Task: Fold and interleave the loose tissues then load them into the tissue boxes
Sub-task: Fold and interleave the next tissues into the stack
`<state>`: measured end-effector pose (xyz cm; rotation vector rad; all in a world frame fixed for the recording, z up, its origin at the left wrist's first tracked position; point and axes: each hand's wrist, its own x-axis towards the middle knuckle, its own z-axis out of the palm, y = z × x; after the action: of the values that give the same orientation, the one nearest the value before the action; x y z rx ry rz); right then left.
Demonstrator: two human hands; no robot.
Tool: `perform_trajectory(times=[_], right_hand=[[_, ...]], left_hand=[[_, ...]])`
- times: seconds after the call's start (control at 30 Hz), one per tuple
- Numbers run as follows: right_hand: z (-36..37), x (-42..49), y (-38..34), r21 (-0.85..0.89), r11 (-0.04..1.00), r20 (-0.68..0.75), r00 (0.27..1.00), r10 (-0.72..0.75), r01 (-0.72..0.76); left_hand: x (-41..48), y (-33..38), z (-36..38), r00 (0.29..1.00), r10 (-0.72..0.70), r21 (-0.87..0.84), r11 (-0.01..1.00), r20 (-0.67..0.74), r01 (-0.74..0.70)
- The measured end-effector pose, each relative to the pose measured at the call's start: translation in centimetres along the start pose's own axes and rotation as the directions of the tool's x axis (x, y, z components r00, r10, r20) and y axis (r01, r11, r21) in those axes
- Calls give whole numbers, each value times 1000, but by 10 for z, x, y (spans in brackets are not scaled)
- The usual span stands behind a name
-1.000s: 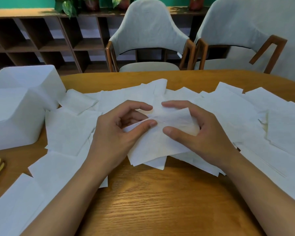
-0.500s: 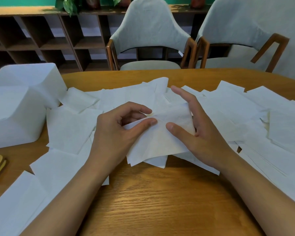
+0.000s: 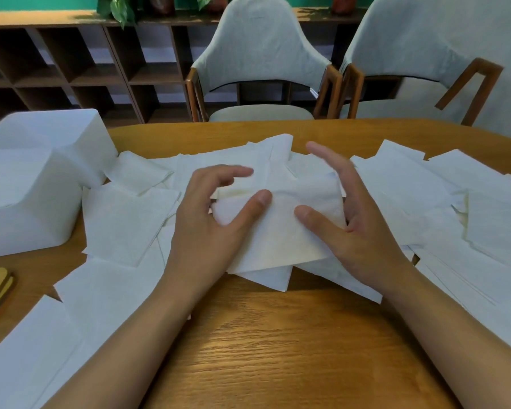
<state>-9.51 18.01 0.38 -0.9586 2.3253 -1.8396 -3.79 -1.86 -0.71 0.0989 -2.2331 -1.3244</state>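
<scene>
Two hands work one tissue (image 3: 281, 231) at the middle of the table (image 3: 278, 349), atop loose tissues (image 3: 410, 187) spread all round. The left hand (image 3: 207, 225) lays its thumb on the tissue's folded left edge. Its fingers curl above, blurred, so I cannot tell if it grips. The right hand (image 3: 363, 231) is released, fingers straight at the right edge, thumb flat on top. White boxes (image 3: 42, 178) stand far left.

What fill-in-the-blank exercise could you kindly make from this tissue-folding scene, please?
The white boxes stand on the person's ____ side.
Behind the table stand ____ chairs.
The left hand and right hand both touch one white ____.
Missing words: left; two; tissue.
</scene>
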Motion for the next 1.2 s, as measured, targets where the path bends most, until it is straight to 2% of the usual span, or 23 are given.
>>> perform_trajectory(times=[0.07,0.1,0.13,0.27,0.4,0.57,0.73,0.87,1.07,1.2], right_hand=[[-5,2,-2,127,992,-50,999,4,3],[-7,4,-2,173,985,-72,997,20,-7],[-8,5,-1,172,985,-93,995,27,-10],[-3,9,3,-28,1000,-151,988,-16,12],[-9,6,6,-27,1000,-13,1000,5,-5],[-11,7,15,-61,996,-33,998,59,-60],[-14,7,9,10,1000,66,998,9,-10],[-13,6,11,49,998,114,993,39,-45],[-14,8,18,-42,994,-11,995,97,-97],[-16,10,20,-34,989,-34,989,144,-145]], left_hand=[[2,3,-4,970,-166,-253,945,175,208],[3,3,-5,940,-215,-356,884,266,303],[3,3,-5,927,-214,-396,857,308,329],[4,5,-3,952,-202,-377,883,229,278],[4,-1,-2,958,-226,-328,904,177,274],[3,-4,1,962,-213,-256,933,170,252],[2,-2,0,970,-202,-224,948,132,227],[0,0,-2,970,-128,-239,955,209,177],[2,-3,0,946,-56,-260,955,320,144],[2,-9,2,934,-74,-245,955,350,168]])
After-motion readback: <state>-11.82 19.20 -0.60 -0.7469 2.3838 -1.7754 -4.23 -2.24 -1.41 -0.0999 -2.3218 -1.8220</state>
